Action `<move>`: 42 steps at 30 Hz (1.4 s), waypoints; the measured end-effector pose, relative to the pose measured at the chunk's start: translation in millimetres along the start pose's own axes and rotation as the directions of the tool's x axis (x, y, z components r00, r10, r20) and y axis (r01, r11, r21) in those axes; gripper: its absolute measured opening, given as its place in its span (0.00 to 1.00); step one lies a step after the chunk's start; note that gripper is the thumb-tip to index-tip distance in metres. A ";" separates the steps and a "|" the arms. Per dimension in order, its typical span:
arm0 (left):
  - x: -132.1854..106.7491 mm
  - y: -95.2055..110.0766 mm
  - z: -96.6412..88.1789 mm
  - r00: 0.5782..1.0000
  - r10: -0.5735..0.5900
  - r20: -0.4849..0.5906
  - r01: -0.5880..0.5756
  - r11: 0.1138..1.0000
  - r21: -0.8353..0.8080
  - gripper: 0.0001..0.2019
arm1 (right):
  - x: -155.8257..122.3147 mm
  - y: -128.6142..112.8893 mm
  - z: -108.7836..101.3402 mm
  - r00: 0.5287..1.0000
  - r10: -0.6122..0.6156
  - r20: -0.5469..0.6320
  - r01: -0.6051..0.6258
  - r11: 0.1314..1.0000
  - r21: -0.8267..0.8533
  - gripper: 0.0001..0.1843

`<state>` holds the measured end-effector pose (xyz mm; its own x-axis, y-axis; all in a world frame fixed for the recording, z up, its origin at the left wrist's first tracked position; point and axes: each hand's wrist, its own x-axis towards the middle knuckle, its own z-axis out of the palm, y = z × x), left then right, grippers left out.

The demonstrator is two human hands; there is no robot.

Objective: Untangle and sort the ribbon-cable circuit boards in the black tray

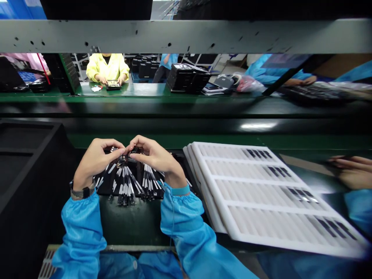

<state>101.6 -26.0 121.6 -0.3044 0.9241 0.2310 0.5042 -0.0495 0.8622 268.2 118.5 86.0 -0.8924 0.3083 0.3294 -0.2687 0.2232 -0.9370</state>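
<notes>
Left hand [94, 158] and right hand [155, 157], fingers curled, pinch a small part [121, 158] over black strips [128, 188]

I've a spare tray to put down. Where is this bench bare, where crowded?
Bare: the green mat between the two blue sleeves, below the black-and-white strips; a narrow green band beyond the hands. Crowded: left hand and right hand pinch the strips' far ends, white trays fill the right, a black bin the left.
</notes>
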 end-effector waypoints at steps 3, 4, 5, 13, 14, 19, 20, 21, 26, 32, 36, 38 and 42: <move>1.4 0.4 2.2 1.000 0.003 0.021 -0.003 1.000 0.012 0.11 | 1.6 0.8 0.3 1.000 -0.009 0.026 0.011 0.999 -0.044 0.07; 1.8 0.1 2.5 1.000 0.003 0.016 -0.004 1.000 0.021 0.11 | 2.0 0.7 0.5 1.000 -0.002 0.021 0.003 0.998 -0.057 0.07; 2.3 -0.3 2.6 1.000 0.002 0.012 -0.003 1.000 0.031 0.11 | 2.4 0.7 0.9 1.000 0.011 0.016 -0.010 0.997 -0.076 0.06; 4.8 -5.9 2.5 0.999 -0.033 0.023 0.031 0.996 0.081 0.14 | 5.9 4.7 3.5 0.996 -0.047 -0.078 0.019 0.947 -0.321 0.09; 4.9 -6.7 2.3 0.999 -0.041 0.019 0.039 0.997 0.073 0.14 | 6.1 5.3 3.3 0.995 -0.054 -0.079 0.024 0.942 -0.336 0.09; 5.2 -10.8 0.5 0.999 -0.049 -0.013 0.049 0.999 -0.004 0.16 | 5.8 6.5 0.5 0.990 -0.077 -0.118 0.030 0.934 -0.356 0.09; 5.4 -11.2 0.3 0.999 -0.040 -0.020 0.040 0.999 -0.019 0.16 | 5.7 6.4 0.2 0.989 -0.082 -0.123 0.034 0.936 -0.351 0.09; 5.6 -11.5 0.3 0.999 -0.031 -0.026 0.030 0.999 -0.035 0.17 | 5.7 6.1 0.0 0.988 -0.089 -0.127 0.040 0.938 -0.344 0.09; 6.3 -11.3 0.5 1.000 -0.020 -0.013 0.019 0.994 -0.111 0.18 | 5.5 3.6 0.6 0.984 -0.111 -0.137 0.062 0.945 -0.322 0.09; 6.6 -13.0 -0.1 0.999 -0.029 -0.023 0.026 0.993 -0.117 0.17 | 5.3 2.2 0.7 0.984 -0.087 -0.152 0.029 0.938 -0.346 0.08; 6.9 -13.1 -0.3 0.999 -0.038 -0.023 0.035 0.994 -0.104 0.16 | 6.0 3.6 1.2 0.987 -0.082 -0.140 0.025 0.931 -0.365 0.08; 7.0 -13.3 -0.1 0.999 -0.043 -0.026 0.041 0.994 -0.103 0.16 | 6.3 4.7 1.6 0.987 -0.083 -0.136 0.027 0.930 -0.367 0.08; 7.6 -15.3 0.5 0.999 -0.044 -0.023 0.042 0.993 -0.108 0.16 | 6.3 6.1 2.4 0.987 -0.087 -0.136 0.030 0.927 -0.373 0.08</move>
<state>92.0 -18.0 110.0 -0.3447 0.9166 0.2027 0.4007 -0.0516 0.9148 260.1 119.5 82.0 -0.8079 0.4108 0.4225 -0.1411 0.5613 -0.8155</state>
